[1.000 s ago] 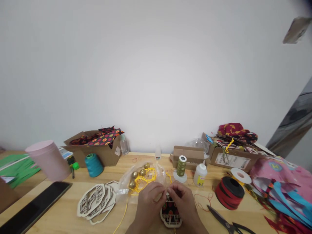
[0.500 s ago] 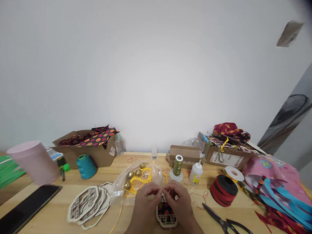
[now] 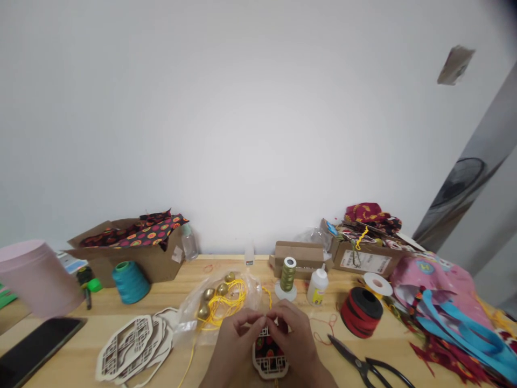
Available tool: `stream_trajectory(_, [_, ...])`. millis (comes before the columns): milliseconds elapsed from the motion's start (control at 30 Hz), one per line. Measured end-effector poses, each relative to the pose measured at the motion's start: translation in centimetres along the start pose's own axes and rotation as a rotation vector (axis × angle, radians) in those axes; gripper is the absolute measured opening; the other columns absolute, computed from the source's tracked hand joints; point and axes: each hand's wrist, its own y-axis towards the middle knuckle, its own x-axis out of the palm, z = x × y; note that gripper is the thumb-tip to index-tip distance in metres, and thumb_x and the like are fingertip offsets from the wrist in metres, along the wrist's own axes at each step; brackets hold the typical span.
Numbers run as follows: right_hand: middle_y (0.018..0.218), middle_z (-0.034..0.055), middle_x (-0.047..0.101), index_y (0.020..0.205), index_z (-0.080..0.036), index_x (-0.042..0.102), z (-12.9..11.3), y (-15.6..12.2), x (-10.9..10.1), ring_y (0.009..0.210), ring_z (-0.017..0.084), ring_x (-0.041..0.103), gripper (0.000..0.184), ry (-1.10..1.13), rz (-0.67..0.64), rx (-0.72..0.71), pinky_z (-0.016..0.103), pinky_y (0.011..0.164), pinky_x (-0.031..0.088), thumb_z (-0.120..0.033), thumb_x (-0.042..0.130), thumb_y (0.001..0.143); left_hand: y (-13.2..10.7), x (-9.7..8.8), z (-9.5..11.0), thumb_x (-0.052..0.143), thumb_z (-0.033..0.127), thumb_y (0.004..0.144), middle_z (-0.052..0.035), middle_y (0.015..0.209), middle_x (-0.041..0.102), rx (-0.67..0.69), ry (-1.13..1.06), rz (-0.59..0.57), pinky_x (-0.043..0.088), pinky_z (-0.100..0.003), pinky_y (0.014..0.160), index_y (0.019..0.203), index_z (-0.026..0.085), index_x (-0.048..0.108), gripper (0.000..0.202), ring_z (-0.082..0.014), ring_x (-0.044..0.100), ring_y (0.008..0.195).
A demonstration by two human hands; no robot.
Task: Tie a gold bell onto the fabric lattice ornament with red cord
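Observation:
My left hand (image 3: 233, 345) and my right hand (image 3: 294, 339) meet at the bottom centre, fingertips pinched together over a small wooden lattice ornament (image 3: 269, 358) with dark patterned fabric inside. Both hands pinch something thin at its top edge, too small to name. A yellow cord (image 3: 186, 360) runs off to the lower left. Just behind the hands lies a clear plastic bag (image 3: 218, 302) holding gold bells and coiled yellow cord.
On the wooden table (image 3: 100, 310): stacked wooden lattice cut-outs (image 3: 129, 347), a teal thread cone (image 3: 129, 281), a pink tub (image 3: 34, 277), a phone (image 3: 34, 350), an olive spool (image 3: 288, 276), a glue bottle (image 3: 317, 285), a red ribbon roll (image 3: 361, 311), scissors (image 3: 365, 364), cardboard boxes of fabric (image 3: 133, 245).
The view has swung to the right, so everything on the table sits further left in frame. My hands stay pinched over the ornament, with little change in grip.

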Motion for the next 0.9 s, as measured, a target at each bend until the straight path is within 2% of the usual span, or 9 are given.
stream_trajectory(167, [0.064, 0.0015, 0.057, 0.071, -0.018, 0.062, -0.09, -0.23, -0.33, 0.054, 0.011, 0.049, 0.011, -0.022, -0.040, -0.044, 0.020, 0.049, 0.038, -0.017, 0.053, 0.076, -0.02, -0.31, -0.03, 0.060, 0.033, 0.068, 0.0000, 0.058, 0.063, 0.045, 0.076, -0.014, 0.046, -0.023, 0.055, 0.061, 0.015, 0.066, 0.020, -0.0151, 0.057, 0.059])
stream_trajectory(367, [0.070, 0.0039, 0.060, 0.078, -0.018, 0.063, 0.10, -0.34, -0.69, 0.064, 0.013, 0.055, 0.013, -0.048, -0.056, -0.099, 0.020, 0.056, 0.042, -0.018, 0.050, 0.079, 0.07, -0.42, 0.03, 0.057, 0.033, 0.070, -0.0013, 0.060, 0.063, 0.088, 0.188, -0.022, 0.045, -0.023, 0.057, 0.062, 0.015, 0.067, 0.022, -0.0162, 0.056, 0.061])
stream_trajectory(600, [0.067, 0.0075, 0.063, 0.079, -0.018, 0.067, 0.47, -0.60, -0.49, 0.062, 0.016, 0.056, 0.018, -0.088, -0.056, -0.182, 0.024, 0.055, 0.042, -0.017, 0.049, 0.079, -0.29, -0.26, 0.23, 0.050, 0.030, 0.075, -0.0007, 0.059, 0.059, 0.104, 0.332, -0.007, 0.041, -0.022, 0.055, 0.060, 0.016, 0.062, 0.024, -0.0156, 0.053, 0.061])
stream_trajectory(767, [0.066, 0.0078, 0.063, 0.076, -0.018, 0.067, 0.56, -0.62, -0.21, 0.061, 0.017, 0.055, 0.017, -0.026, -0.049, -0.143, 0.025, 0.055, 0.041, -0.016, 0.051, 0.076, -0.44, -0.45, 0.20, 0.050, 0.028, 0.074, 0.0014, 0.058, 0.054, 0.133, 0.421, 0.045, 0.037, -0.023, 0.056, 0.057, 0.018, 0.056, 0.021, -0.0155, 0.048, 0.060])
stream_trajectory(900, [0.065, 0.0053, 0.061, 0.071, -0.019, 0.067, 0.41, -0.45, 0.14, 0.060, 0.015, 0.053, 0.013, 0.107, -0.031, -0.039, 0.024, 0.054, 0.039, -0.015, 0.054, 0.072, -0.32, -0.33, 0.03, 0.051, 0.023, 0.071, 0.0028, 0.056, 0.048, 0.147, 0.436, 0.081, 0.034, -0.024, 0.056, 0.054, 0.019, 0.050, 0.018, -0.0153, 0.044, 0.059])
